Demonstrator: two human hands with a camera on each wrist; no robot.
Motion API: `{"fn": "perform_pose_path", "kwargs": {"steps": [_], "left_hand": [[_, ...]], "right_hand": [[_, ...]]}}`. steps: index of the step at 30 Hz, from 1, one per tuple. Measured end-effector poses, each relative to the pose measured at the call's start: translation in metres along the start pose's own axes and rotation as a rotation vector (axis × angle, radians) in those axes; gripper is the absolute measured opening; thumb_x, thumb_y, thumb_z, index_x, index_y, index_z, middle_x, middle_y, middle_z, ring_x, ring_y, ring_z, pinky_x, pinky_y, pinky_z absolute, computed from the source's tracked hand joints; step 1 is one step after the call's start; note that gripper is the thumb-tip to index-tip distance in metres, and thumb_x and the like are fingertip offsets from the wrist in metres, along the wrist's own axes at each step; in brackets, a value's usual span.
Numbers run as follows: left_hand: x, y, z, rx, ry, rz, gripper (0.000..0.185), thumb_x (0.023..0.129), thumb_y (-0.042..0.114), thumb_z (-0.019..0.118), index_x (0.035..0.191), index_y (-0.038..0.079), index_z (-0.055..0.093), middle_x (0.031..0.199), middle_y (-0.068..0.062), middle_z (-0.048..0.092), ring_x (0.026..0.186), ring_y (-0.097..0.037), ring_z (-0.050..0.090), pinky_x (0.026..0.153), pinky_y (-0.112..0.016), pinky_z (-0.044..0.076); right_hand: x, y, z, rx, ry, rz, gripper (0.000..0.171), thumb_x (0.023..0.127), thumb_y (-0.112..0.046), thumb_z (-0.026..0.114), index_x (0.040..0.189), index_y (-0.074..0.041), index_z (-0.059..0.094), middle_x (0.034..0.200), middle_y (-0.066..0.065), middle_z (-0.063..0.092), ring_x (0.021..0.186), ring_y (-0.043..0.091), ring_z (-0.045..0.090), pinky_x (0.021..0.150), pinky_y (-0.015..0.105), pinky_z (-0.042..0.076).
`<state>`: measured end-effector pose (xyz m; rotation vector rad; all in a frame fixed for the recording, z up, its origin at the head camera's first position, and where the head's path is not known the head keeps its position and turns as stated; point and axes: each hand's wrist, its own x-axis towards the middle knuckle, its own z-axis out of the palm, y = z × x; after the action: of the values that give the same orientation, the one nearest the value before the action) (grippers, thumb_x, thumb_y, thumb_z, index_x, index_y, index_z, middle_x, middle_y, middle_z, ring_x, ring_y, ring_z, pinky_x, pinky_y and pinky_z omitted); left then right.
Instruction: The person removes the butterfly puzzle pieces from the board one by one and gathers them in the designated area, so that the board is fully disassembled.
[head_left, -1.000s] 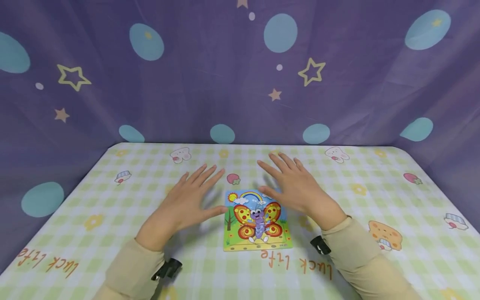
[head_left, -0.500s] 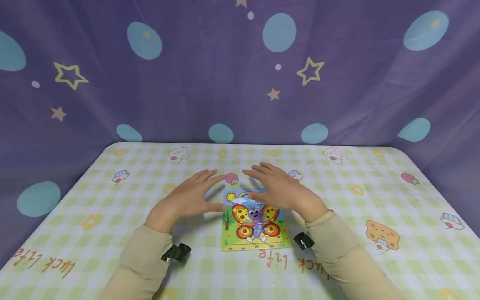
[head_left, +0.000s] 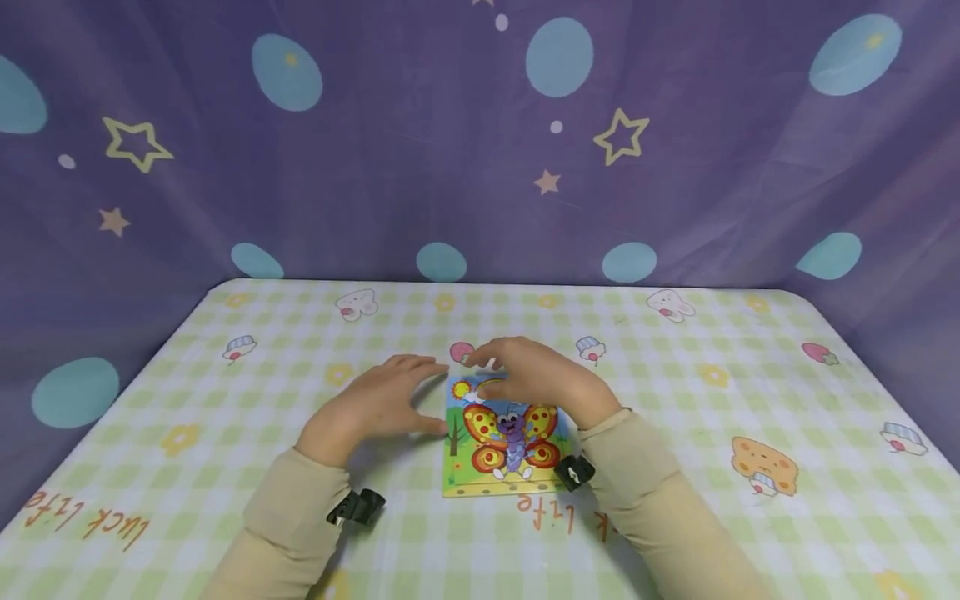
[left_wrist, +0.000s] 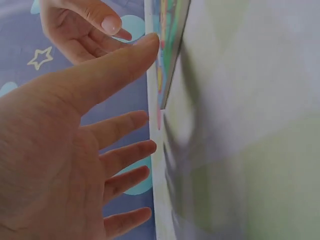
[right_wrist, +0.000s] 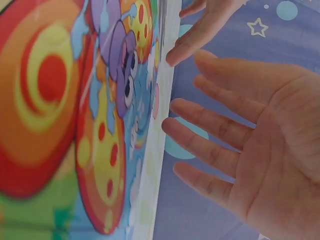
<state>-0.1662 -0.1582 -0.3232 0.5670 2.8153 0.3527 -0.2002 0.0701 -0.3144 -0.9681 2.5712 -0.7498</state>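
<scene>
A square butterfly jigsaw puzzle (head_left: 513,446) in a flat board lies on the table, its picture showing a purple body and red-yellow wings. My left hand (head_left: 375,408) is at the board's left edge, thumb and fingers spread apart with nothing between them. Over the board's upper right part, my right hand (head_left: 536,375) hovers and hides that corner. In the right wrist view the fingers (right_wrist: 210,150) are relaxed and hold nothing, above the butterfly picture (right_wrist: 105,160). The left wrist view shows the left thumb (left_wrist: 115,70) near the board's edge (left_wrist: 175,55).
A green-and-white checked tablecloth (head_left: 300,542) with printed cakes, flowers and lettering covers the table. Behind it hangs a purple curtain (head_left: 390,150) with stars and blue dots. Black wrist cameras hang under both sleeves, the right one (head_left: 575,472) overlapping the board's lower right corner.
My right hand has moved left and lower over the board, its fingers bending more. The left hand has turned more sideways and its fingers have drawn together beside the board. The puzzle stays put.
</scene>
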Motion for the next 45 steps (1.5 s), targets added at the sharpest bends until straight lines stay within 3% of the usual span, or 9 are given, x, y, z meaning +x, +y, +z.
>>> {"fn": "perform_pose_path", "kwargs": {"steps": [9, 15, 25, 45], "left_hand": [[0.006, 0.001, 0.006, -0.045, -0.01, 0.029, 0.085, 0.08, 0.053, 0.077, 0.146, 0.009, 0.048, 0.154, -0.015, 0.038, 0.143, -0.035, 0.03, 0.115, -0.056, 0.028], [0.007, 0.003, 0.009, -0.038, -0.039, 0.011, 0.09, 0.078, 0.055, 0.078, 0.149, 0.011, 0.045, 0.157, -0.013, 0.034, 0.144, -0.035, 0.028, 0.115, -0.057, 0.027], [0.006, 0.007, 0.011, -0.025, -0.025, -0.032, 0.087, 0.079, 0.055, 0.077, 0.149, 0.015, 0.046, 0.158, -0.009, 0.035, 0.144, -0.034, 0.03, 0.112, -0.059, 0.03], [0.006, 0.008, 0.013, -0.053, -0.005, -0.072, 0.084, 0.077, 0.055, 0.079, 0.146, 0.017, 0.05, 0.157, -0.006, 0.036, 0.144, -0.031, 0.031, 0.108, -0.063, 0.031]], "right_hand": [[0.014, 0.001, 0.006, 0.007, -0.026, 0.019, 0.034, 0.087, -0.011, 0.077, 0.12, -0.008, 0.069, 0.108, 0.006, 0.067, 0.094, 0.02, 0.061, 0.082, 0.033, 0.052], [0.023, 0.004, 0.012, -0.01, -0.067, 0.029, 0.034, 0.083, -0.012, 0.082, 0.115, -0.01, 0.071, 0.106, 0.004, 0.064, 0.096, 0.018, 0.059, 0.086, 0.031, 0.051], [0.023, -0.002, 0.015, -0.012, -0.072, 0.086, 0.029, 0.083, -0.01, 0.081, 0.11, -0.011, 0.07, 0.106, 0.003, 0.06, 0.097, 0.018, 0.058, 0.089, 0.033, 0.051], [0.026, 0.0, 0.019, -0.014, -0.1, 0.08, 0.035, 0.086, -0.007, 0.078, 0.118, -0.005, 0.065, 0.109, 0.005, 0.057, 0.095, 0.017, 0.055, 0.088, 0.031, 0.049]]}}
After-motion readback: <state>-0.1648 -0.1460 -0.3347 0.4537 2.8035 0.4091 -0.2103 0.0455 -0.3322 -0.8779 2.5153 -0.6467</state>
